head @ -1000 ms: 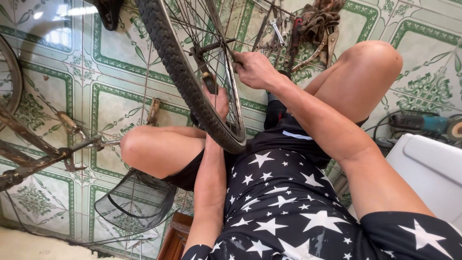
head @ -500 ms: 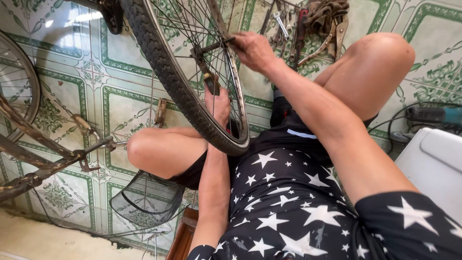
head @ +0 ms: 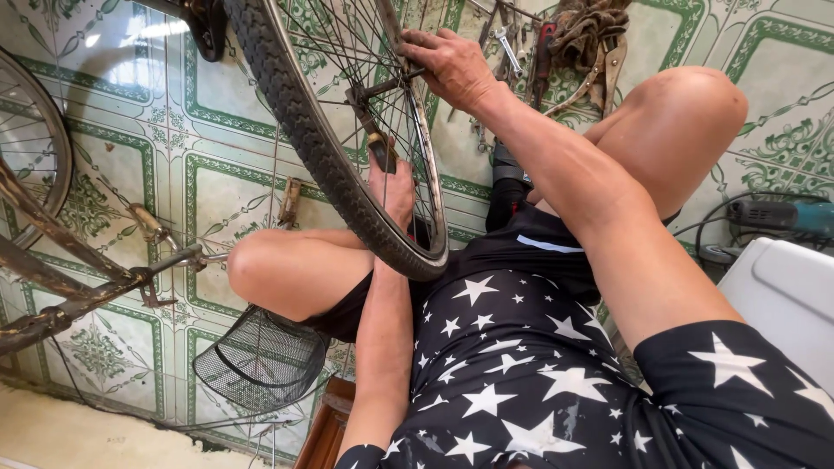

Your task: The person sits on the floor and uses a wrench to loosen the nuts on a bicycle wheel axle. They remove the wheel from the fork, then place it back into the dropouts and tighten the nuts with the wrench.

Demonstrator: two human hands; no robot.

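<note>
We observe the bicycle wheel (head: pixel 330 148) standing upright between the person's knees, its black tyre resting just above the lap and its upper part running out of the top of the view. The right hand (head: pixel 452 65) reaches across the spokes near the hub; its fingers are curled and pressed on a dark metal part at the axle (head: pixel 382 87). We cannot tell exactly what the fingertips pinch, since the spokes and the hand itself hide the contact. The left hand (head: pixel 393 187) comes up from below, behind the rim, with the fingers closed around a small tool with a yellowish handle (head: pixel 380 149) that stands against the spokes.

To the left we note a rusty bicycle frame (head: pixel 78 287) and part of a second wheel (head: pixel 39 148). A black wire basket (head: pixel 261 360) lies on the tiled floor (head: pixel 130 113) under the left knee. Beyond the wheel, wrenches and pliers (head: pixel 512 43) lie scattered beside a crumpled rag (head: pixel 591 22). A blue power tool (head: pixel 782 217) sits at the right, near a white plastic box (head: pixel 782 295).
</note>
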